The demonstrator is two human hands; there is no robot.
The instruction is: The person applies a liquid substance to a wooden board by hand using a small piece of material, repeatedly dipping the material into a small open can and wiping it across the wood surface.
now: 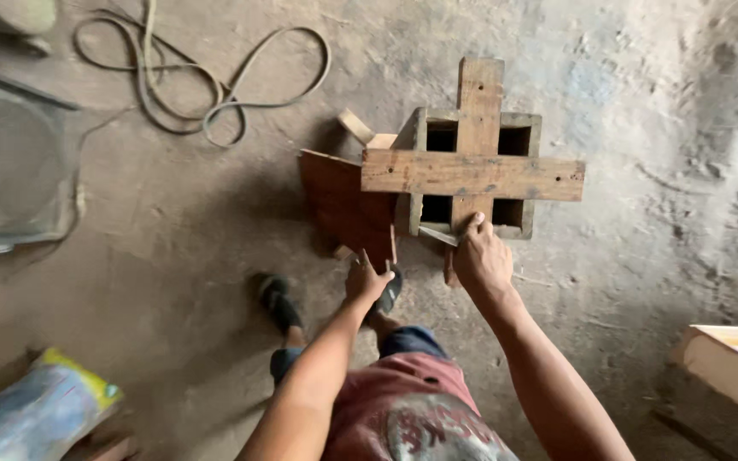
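**Two hands on a wooden frame, floor level**

Two bare hands work at a wooden frame (pixel 475 175) standing on the dusty floor (pixel 642 102). The frame is a square box of four open cells, crossed on top by two planks: one upright, one horizontal.

Right hand (pixel 482 260): clenched around a slim metal tool (pixel 437 236), its blade running left from the grip to the frame's near edge. The thumb presses up against the upright plank directly above the grip.

Left hand (pixel 364 280): fingers spread, grip released, touching the lower edge of a reddish board (pixel 348 205) that leans against the frame's left side. Just below this grip are the person's dark shoes (pixel 279 300).

Handling, as judged: the frame looks stiff, fairly heavy and rough-sawn; splinters are likely. Best hold would be the projecting plank ends or the box rim. The board appears thin and lighter, and could tip if released.

Packages and labels: a soft bag (pixel 36 414), blue with a yellow edge, lies well left of and below the left grip; its print is too blurred to tell. A pale box corner (pixel 732 363) sits far right of the right grip. A hose (pixel 207 85) loops on the floor above and left.
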